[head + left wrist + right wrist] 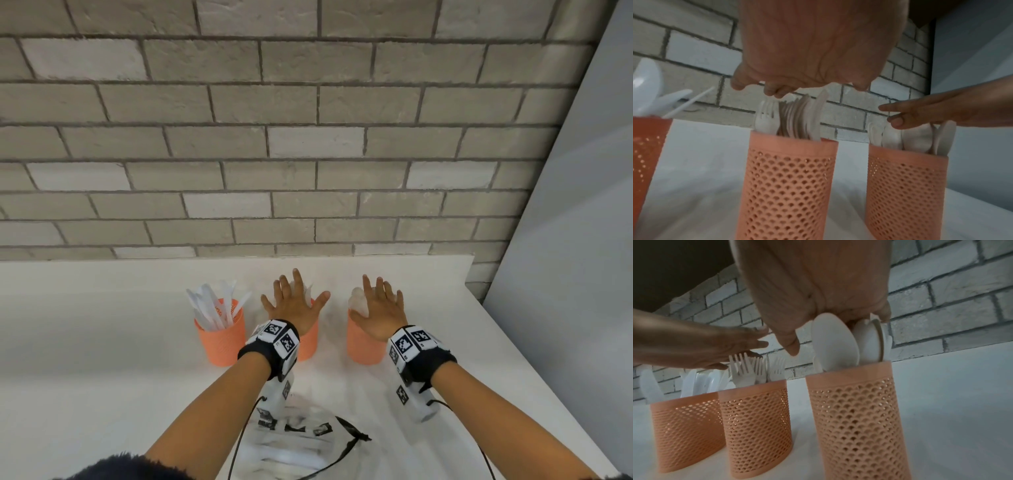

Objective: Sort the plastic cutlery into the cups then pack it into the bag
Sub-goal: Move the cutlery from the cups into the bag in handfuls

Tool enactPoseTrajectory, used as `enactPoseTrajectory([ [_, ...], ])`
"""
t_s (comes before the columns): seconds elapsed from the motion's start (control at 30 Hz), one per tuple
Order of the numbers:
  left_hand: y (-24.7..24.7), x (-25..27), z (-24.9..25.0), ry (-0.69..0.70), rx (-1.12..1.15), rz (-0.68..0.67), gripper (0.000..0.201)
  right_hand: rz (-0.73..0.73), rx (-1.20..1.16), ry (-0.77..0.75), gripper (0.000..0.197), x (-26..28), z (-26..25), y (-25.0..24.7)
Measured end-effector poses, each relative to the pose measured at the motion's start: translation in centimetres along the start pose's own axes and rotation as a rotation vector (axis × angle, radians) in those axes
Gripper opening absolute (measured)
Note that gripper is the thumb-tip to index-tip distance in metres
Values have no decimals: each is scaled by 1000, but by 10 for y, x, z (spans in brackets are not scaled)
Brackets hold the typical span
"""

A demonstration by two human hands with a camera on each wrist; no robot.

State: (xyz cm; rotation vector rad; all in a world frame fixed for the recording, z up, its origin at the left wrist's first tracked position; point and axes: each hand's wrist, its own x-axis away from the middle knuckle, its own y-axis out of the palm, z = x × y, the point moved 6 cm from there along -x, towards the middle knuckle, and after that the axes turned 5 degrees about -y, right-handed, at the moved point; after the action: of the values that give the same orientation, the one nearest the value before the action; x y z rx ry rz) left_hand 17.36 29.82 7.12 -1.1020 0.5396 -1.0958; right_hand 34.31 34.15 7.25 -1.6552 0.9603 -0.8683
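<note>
Three orange perforated cups stand in a row on the white table. The left cup (pixel 221 339) holds white knives (pixel 212 305), the middle cup (pixel 789 178) holds forks (pixel 789 116), and the right cup (pixel 857 410) holds spoons (pixel 836 340). My left hand (pixel 294 301) hovers over the forks with its fingers spread wide. My right hand (pixel 376 305) lies flat over the spoons, the palm touching their bowls. Neither hand grips anything. A white drawstring bag (pixel 291 445) lies flat near the front edge, between my forearms.
A grey brick wall (pixel 308 137) rises just behind the cups. The table's right edge (pixel 534 359) runs diagonally beside a pale panel. Bare tabletop stretches left of the knife cup and right of the spoon cup.
</note>
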Motion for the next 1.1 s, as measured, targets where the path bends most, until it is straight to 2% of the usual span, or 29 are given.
enactPoseTrajectory([
  [0.1, -20, 7, 2, 46, 123, 30, 83, 103, -69, -38, 79, 10, -9, -11],
  [0.2, -47, 19, 4, 116, 329, 111, 79, 220, -258, -139, 73, 23, -32, -27],
  [0.3, -70, 35, 5, 205, 550, 156, 72, 338, -457, -307, 49, 39, -60, -39],
  [0.4, -83, 53, -3, 250, 529, 163, 47, 273, -580, -442, 16, 60, -90, -30],
  [0.47, -81, 65, -13, 291, 484, 88, 26, 116, -600, -482, 9, 76, -109, -14],
  [0.53, -68, 78, -29, 315, 406, -50, 6, -138, -609, -511, 16, 98, -127, 12],
  [0.6, -54, 94, -47, 320, 311, -184, 12, -362, -568, -512, 21, 119, -140, 40],
  [0.63, -49, 104, -54, 320, 259, -239, 14, -428, -512, -513, 22, 127, -143, 54],
  [0.7, -39, 124, -68, 314, 163, -298, 14, -441, -311, -534, 22, 136, -147, 74],
  [0.77, -30, 135, -85, 296, 101, -302, 13, -422, -104, -507, 27, 136, -144, 90],
  [0.83, -19, 144, -101, 260, 38, -328, 15, -434, 38, -429, 43, 134, -137, 102],
  [0.9, -10, 150, -115, 204, -4, -358, 6, -442, 112, -367, 66, 130, -130, 112],
  [1.0, -1, 156, -127, 146, -24, -364, 38, -455, 129, -293, 93, 126, -125, 120],
  [1.1, 2, 161, -130, 123, -34, -387, 53, -491, 112, -264, 97, 120, -126, 127],
])
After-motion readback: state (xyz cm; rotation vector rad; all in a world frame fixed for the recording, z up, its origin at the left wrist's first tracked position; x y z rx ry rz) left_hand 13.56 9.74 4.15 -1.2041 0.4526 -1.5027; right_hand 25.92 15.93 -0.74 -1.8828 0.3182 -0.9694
